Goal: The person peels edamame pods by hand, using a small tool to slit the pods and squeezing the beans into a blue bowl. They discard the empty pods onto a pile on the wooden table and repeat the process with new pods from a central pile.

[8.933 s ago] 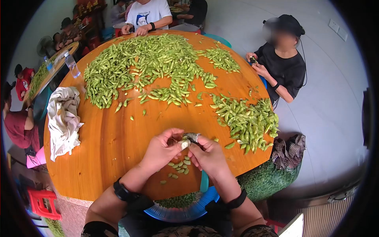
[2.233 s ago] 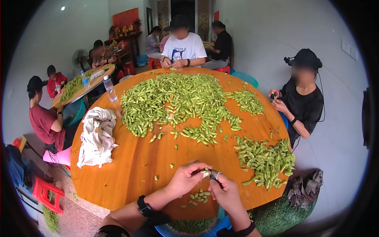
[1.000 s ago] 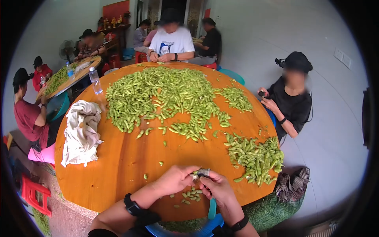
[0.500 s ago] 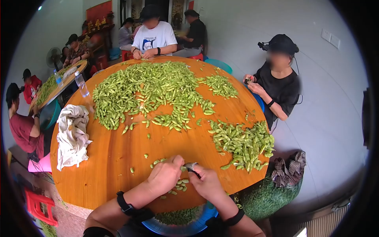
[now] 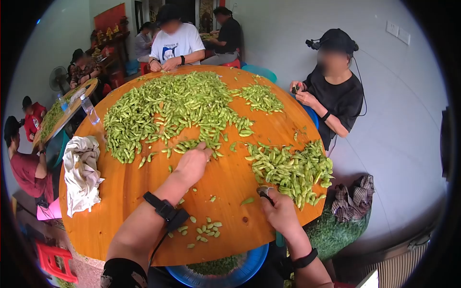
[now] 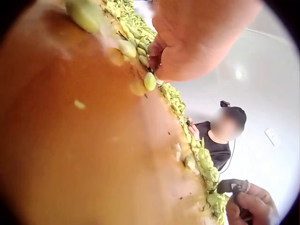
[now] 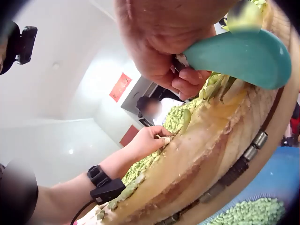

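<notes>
My left hand (image 5: 192,165) reaches forward to the near edge of the big heap of green soybean pods (image 5: 168,105). Its fingertips are down among the pods; in the left wrist view the hand (image 6: 201,42) partly hides them, and I cannot tell whether they pinch one. My right hand (image 5: 281,211) grips a tool with a teal handle (image 7: 241,58), its working end hidden. A dark cover (image 6: 232,185) wraps one of that hand's fingertips. This hand is beside the smaller pod pile (image 5: 293,168). Several shelled beans (image 5: 204,230) lie near the table's front edge.
A blue basin (image 5: 257,261) holding beans is below the round wooden table's (image 5: 120,192) front edge. A crumpled white cloth (image 5: 81,173) and a water bottle (image 5: 90,109) are at the left. People sit opposite and at the right. A full green sack (image 5: 341,235) stands right.
Earlier both hands were together over the shelled beans, working at a pod. Now they are apart: the left has moved forward to the heap, the right towards the smaller pile with its tool.
</notes>
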`<action>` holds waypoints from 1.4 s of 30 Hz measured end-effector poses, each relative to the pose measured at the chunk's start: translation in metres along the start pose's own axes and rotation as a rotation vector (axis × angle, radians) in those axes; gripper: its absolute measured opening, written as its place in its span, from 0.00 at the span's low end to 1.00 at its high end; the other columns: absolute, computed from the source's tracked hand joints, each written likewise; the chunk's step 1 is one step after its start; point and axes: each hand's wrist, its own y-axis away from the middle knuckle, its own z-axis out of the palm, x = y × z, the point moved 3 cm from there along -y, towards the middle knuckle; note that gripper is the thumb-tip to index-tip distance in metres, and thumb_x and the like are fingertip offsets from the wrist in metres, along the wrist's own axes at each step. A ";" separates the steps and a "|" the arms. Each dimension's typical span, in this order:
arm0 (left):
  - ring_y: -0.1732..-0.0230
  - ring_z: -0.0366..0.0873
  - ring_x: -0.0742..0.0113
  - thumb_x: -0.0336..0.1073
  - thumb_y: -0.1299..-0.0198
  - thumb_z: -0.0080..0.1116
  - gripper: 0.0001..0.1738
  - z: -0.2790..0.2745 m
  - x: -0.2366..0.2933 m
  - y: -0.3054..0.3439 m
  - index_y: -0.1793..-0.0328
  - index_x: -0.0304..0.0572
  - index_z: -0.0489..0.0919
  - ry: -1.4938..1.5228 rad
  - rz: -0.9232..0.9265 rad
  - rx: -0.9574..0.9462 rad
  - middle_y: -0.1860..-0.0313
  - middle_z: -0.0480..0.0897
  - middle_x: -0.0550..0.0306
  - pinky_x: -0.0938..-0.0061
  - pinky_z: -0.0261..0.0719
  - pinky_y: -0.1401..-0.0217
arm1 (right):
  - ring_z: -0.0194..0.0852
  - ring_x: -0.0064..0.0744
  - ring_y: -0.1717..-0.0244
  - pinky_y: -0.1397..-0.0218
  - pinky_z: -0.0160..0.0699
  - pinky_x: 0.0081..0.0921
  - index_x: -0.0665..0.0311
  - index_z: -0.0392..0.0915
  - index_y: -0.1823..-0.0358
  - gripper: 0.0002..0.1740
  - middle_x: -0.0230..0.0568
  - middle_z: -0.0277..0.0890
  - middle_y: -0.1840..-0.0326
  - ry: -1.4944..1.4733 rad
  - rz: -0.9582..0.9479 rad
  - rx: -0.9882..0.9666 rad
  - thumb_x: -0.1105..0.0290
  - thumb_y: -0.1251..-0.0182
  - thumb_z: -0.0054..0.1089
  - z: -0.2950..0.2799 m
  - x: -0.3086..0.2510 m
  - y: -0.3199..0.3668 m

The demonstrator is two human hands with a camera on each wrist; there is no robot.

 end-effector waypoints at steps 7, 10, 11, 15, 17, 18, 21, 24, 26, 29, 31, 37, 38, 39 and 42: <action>0.59 0.79 0.40 0.19 0.47 0.52 0.12 -0.026 0.044 0.051 0.55 0.32 0.75 0.427 -0.127 0.016 0.60 0.77 0.40 0.56 0.77 0.56 | 0.67 0.16 0.83 0.81 0.66 0.18 0.64 0.76 0.57 0.07 0.31 0.73 0.77 -0.455 0.251 -0.228 0.71 0.32 0.53 0.038 -0.015 -0.009; 0.64 0.79 0.41 0.19 0.46 0.53 0.21 -0.028 0.061 0.082 0.44 0.32 0.74 0.670 -0.104 0.039 0.63 0.78 0.42 0.62 0.79 0.61 | 0.66 0.14 0.83 0.85 0.63 0.15 0.63 0.76 0.58 0.07 0.29 0.74 0.75 -0.576 0.309 -0.314 0.69 0.30 0.52 0.062 -0.020 -0.008; 0.64 0.79 0.41 0.19 0.46 0.53 0.21 -0.027 0.062 0.089 0.44 0.32 0.74 0.665 -0.111 0.036 0.63 0.78 0.42 0.62 0.79 0.61 | 0.66 0.14 0.83 0.85 0.62 0.14 0.64 0.76 0.61 0.07 0.29 0.74 0.75 -0.614 0.326 -0.346 0.70 0.30 0.52 0.066 -0.026 -0.006; 0.66 0.79 0.44 0.20 0.46 0.54 0.27 -0.025 0.069 0.109 0.37 0.36 0.71 0.379 0.009 0.058 0.62 0.78 0.43 0.61 0.79 0.61 | 0.65 0.13 0.83 0.85 0.61 0.13 0.65 0.75 0.68 0.09 0.28 0.73 0.77 -0.599 0.334 -0.411 0.70 0.29 0.52 0.071 -0.039 0.006; 0.67 0.80 0.46 0.22 0.46 0.55 0.27 -0.024 0.075 0.111 0.36 0.34 0.71 0.271 0.057 0.042 0.62 0.78 0.44 0.61 0.79 0.65 | 0.65 0.13 0.83 0.85 0.62 0.13 0.64 0.76 0.63 0.07 0.28 0.72 0.77 -0.585 0.333 -0.404 0.69 0.29 0.51 0.075 -0.032 0.010; 0.67 0.80 0.46 0.22 0.46 0.55 0.27 -0.025 0.077 0.112 0.36 0.34 0.71 0.276 0.052 0.048 0.62 0.78 0.44 0.61 0.79 0.65 | 0.65 0.14 0.84 0.85 0.62 0.14 0.63 0.77 0.57 0.08 0.28 0.72 0.77 -0.573 0.329 -0.396 0.69 0.29 0.51 0.076 -0.030 0.012; 0.68 0.80 0.46 0.24 0.45 0.55 0.26 -0.026 0.079 0.114 0.36 0.33 0.71 0.203 0.049 -0.015 0.63 0.78 0.45 0.61 0.79 0.68 | 0.64 0.13 0.84 0.86 0.61 0.14 0.63 0.76 0.60 0.06 0.28 0.73 0.76 -0.595 0.329 -0.364 0.69 0.29 0.52 0.075 -0.033 0.018; 0.67 0.81 0.49 0.25 0.49 0.53 0.28 -0.026 0.078 0.116 0.37 0.29 0.70 0.188 0.085 -0.015 0.63 0.79 0.44 0.62 0.81 0.65 | 0.64 0.13 0.84 0.86 0.60 0.13 0.62 0.76 0.60 0.05 0.28 0.73 0.76 -0.654 0.352 -0.333 0.70 0.29 0.52 0.081 -0.028 0.021; 0.65 0.82 0.49 0.25 0.48 0.52 0.28 -0.024 0.076 0.117 0.37 0.29 0.70 0.202 0.077 -0.026 0.60 0.80 0.43 0.64 0.82 0.63 | 0.64 0.13 0.85 0.87 0.59 0.13 0.62 0.76 0.61 0.04 0.29 0.74 0.76 -0.683 0.359 -0.335 0.71 0.29 0.53 0.085 -0.026 0.021; 0.69 0.81 0.49 0.26 0.44 0.54 0.22 -0.019 0.071 0.118 0.41 0.35 0.76 0.265 0.069 0.088 0.66 0.81 0.45 0.63 0.80 0.68 | 0.64 0.13 0.85 0.87 0.58 0.13 0.62 0.76 0.62 0.04 0.29 0.74 0.76 -0.737 0.373 -0.330 0.72 0.29 0.52 0.088 -0.026 0.021; 0.67 0.82 0.48 0.26 0.44 0.55 0.21 -0.018 0.066 0.119 0.41 0.36 0.76 0.313 0.097 0.116 0.63 0.82 0.43 0.64 0.81 0.65 | 0.63 0.14 0.86 0.87 0.55 0.13 0.61 0.76 0.64 0.04 0.29 0.74 0.77 -0.779 0.391 -0.323 0.72 0.30 0.52 0.088 -0.028 0.019; 0.63 0.85 0.60 0.25 0.40 0.55 0.19 -0.008 0.046 0.113 0.41 0.37 0.77 0.867 -0.071 -0.150 0.60 0.85 0.49 0.73 0.83 0.60 | 0.62 0.14 0.86 0.88 0.54 0.13 0.63 0.78 0.61 0.06 0.28 0.73 0.78 -0.781 0.398 -0.389 0.72 0.30 0.52 0.085 -0.026 0.015; 0.63 0.85 0.65 0.25 0.38 0.54 0.18 -0.003 0.042 0.113 0.41 0.37 0.77 1.232 -0.228 -0.280 0.60 0.85 0.53 0.75 0.83 0.60 | 0.62 0.14 0.86 0.88 0.54 0.13 0.63 0.78 0.61 0.06 0.28 0.73 0.78 -0.780 0.402 -0.384 0.72 0.30 0.52 0.083 -0.027 0.014; 0.63 0.84 0.72 0.24 0.36 0.51 0.16 -0.001 0.040 0.113 0.43 0.38 0.78 1.377 -0.326 -0.345 0.60 0.85 0.58 0.77 0.83 0.59 | 0.62 0.14 0.86 0.88 0.54 0.13 0.63 0.79 0.59 0.07 0.28 0.72 0.78 -0.767 0.425 -0.403 0.72 0.30 0.52 0.080 -0.029 0.012; 0.67 0.83 0.73 0.24 0.35 0.49 0.13 -0.008 0.042 0.109 0.46 0.38 0.78 1.468 -0.401 -0.377 0.61 0.84 0.58 0.78 0.82 0.62 | 0.62 0.13 0.86 0.87 0.56 0.13 0.63 0.80 0.54 0.09 0.26 0.71 0.78 -0.753 0.453 -0.424 0.72 0.31 0.52 0.077 -0.027 0.011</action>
